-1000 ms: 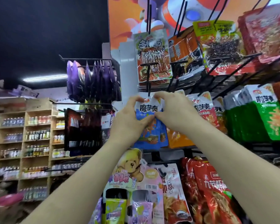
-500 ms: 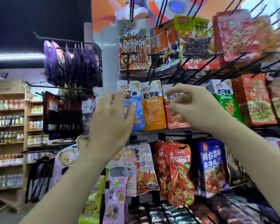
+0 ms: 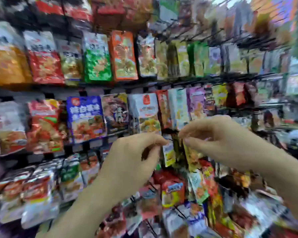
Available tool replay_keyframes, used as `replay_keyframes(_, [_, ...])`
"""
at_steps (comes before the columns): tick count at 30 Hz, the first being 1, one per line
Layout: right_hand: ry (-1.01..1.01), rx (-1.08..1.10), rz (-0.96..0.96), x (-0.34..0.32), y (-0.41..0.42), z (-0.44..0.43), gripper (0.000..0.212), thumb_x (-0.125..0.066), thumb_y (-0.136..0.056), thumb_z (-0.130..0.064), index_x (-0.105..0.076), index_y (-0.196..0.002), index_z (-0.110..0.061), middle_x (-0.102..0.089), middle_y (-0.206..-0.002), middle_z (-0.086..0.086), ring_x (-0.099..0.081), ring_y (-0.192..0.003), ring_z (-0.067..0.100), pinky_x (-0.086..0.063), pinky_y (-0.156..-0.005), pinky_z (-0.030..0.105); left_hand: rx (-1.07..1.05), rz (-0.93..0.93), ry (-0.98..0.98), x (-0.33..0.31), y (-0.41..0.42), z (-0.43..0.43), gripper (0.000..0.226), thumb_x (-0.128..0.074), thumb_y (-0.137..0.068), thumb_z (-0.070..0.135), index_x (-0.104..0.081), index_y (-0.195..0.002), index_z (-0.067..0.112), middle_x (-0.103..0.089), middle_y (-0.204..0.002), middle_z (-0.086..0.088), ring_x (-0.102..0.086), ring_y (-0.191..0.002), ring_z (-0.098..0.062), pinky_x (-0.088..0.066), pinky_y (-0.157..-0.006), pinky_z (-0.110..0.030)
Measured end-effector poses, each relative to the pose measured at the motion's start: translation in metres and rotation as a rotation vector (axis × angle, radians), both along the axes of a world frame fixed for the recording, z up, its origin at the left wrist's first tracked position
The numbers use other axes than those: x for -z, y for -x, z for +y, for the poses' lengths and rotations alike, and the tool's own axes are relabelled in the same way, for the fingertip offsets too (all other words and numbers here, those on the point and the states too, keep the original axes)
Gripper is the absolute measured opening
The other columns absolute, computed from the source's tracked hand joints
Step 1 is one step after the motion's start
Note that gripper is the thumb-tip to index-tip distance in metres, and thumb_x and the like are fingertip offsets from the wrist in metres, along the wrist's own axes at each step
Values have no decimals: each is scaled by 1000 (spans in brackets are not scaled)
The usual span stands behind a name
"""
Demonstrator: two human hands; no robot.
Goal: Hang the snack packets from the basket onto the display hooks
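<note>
Right now my left hand (image 3: 132, 162) and right hand (image 3: 218, 141) are up at the middle of the display rack (image 3: 213, 79), fingers curled.

Nearest me the two hands sit side by side, a little apart, each with thumb and forefinger drawn together. The picture is badly smeared, so I cannot tell whether either one actually pinches anything. Just behind the gap between them hang a small white-and-yellow packet (image 3: 169, 152) and an orange-yellow packet (image 3: 192, 156), their tops close to my fingertips. Farther back, snack packets hang in rows across the rack. A blue packet (image 3: 85, 117) hangs left of the hands in the middle row. Above it, a green packet (image 3: 96, 60) and an orange packet (image 3: 123, 55) hang side by side, nearer the rack's top edge.
</note>
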State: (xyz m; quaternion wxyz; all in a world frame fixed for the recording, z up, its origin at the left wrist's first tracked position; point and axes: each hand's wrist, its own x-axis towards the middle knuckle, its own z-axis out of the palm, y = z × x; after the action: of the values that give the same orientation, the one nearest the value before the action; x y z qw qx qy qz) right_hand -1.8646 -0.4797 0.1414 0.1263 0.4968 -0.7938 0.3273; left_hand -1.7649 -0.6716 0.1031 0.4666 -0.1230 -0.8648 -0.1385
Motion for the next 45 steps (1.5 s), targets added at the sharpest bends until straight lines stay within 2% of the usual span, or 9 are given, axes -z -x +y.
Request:
replay_keyframes(5, [-84,246,-143,86,58,134,14,-63,-90,-27,-73,-100,-26,-71,-79,-5,-65,-72,14,-52,-72,37,152,-270,-40,91,85,102,18,-61,-81,14,-73,-92,21,-69,-88,14,-60,-79,0,-43,-70,-10])
replay_keyframes(11, [-134,578,-450,208,125,267,17,-62,-91,-30,-68,-107,-31,-71,-98,-9,-66,-91,6,-51,-83,29,240,-672,-136,201,171,193,19,-62,-89,18,-72,-98,30,-58,-76,38,-57,-75,9,-39,-66,-8])
replay_keyframes(19, [-14,933,-880,350,206,380,22,-64,-90,-6,-64,-110,-13,-71,-92,5,-63,-71,4,-45,-62,10,297,-991,-262,353,305,276,19,-60,-80,20,-74,-89,29,-71,-82,18,-61,-73,-2,-46,-69,-27])
replay_keyframes(25, [23,1130,-1086,429,287,426,21,-61,-89,0,-63,-109,-8,-65,-82,6,-57,-53,-2,-42,-52,9,280,-1211,-341,438,421,324,23,-61,-87,8,-74,-96,26,-70,-85,14,-63,-79,0,-45,-71,-13])
replay_keyframes(29, [90,1199,-1220,474,338,451,28,-60,-92,-6,-60,-119,-15,-64,-89,-2,-61,-76,14,-53,-71,38,236,-1315,-341,479,488,360,24,-56,-91,12,-71,-105,25,-71,-102,4,-66,-93,-18,-52,-82,-34])
replay_keyframes(33, [139,1172,-1298,524,391,472,26,-58,-94,-6,-59,-118,-16,-63,-88,-2,-56,-74,21,-52,-76,50,208,-1429,-327,530,543,401,29,-54,-91,11,-68,-112,23,-68,-109,3,-63,-97,-16,-48,-83,-27])
replay_keyframes(38, [139,1070,-1332,629,480,509,38,-63,-92,-29,-56,-129,-21,-67,-102,4,-65,-92,21,-52,-91,46,105,-1434,-426,620,603,459,32,-57,-87,8,-66,-112,25,-66,-110,3,-61,-95,-14,-47,-87,-28])
replay_keyframes(42, [155,990,-1303,747,552,529,34,-62,-93,-23,-55,-126,-17,-61,-95,-3,-56,-67,-2,-45,-67,10,-5,-1425,-509,729,648,499,34,-62,-85,11,-65,-118,19,-64,-113,-1,-60,-103,-18,-46,-91,-30])
replay_keyframes(45, [140,921,-1314,845,595,525,44,-61,-93,-20,-46,-135,-23,-57,-122,3,-57,-84,5,-45,-71,15,-91,-1442,-643,832,673,513,42,-68,-78,14,-61,-119,22,-66,-110,-4,-62,-102,-24,-48,-91,-38])
